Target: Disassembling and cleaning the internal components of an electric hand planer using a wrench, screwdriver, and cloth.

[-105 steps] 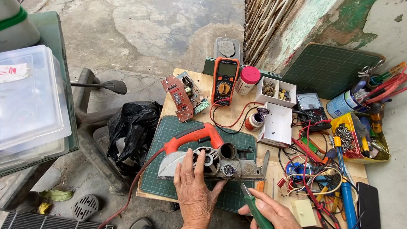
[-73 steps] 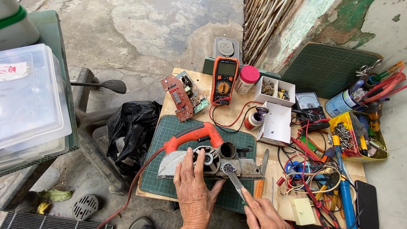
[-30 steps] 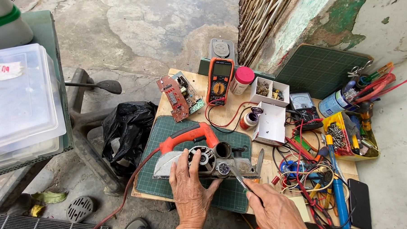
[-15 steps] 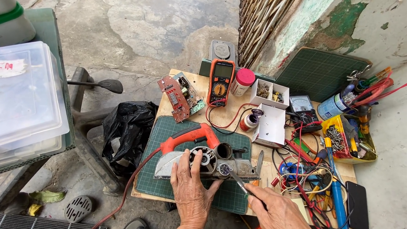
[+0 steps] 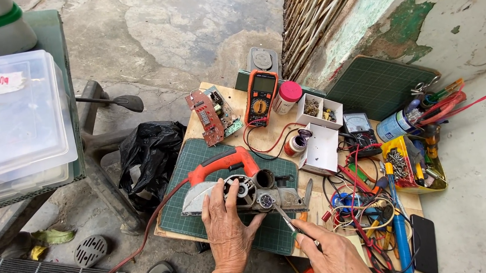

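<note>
Fingers of the right hand [image 5: 333, 258] are clamped on a thin metal-shafted screwdriver [image 5: 284, 218], angled up-left into the orange-handled grey power tool [image 5: 246, 188], steadied under the left hand's [image 5: 226, 227] spread fingers.

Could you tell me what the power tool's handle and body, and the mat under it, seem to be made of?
The handle looks like moulded plastic: glossy orange-red with rounded edges. The body under the left hand seems bare cast metal: dull grey, scuffed, with an open round motor housing. The mat looks like soft rubber or vinyl: matte dark green, printed with a fine grid.
</note>
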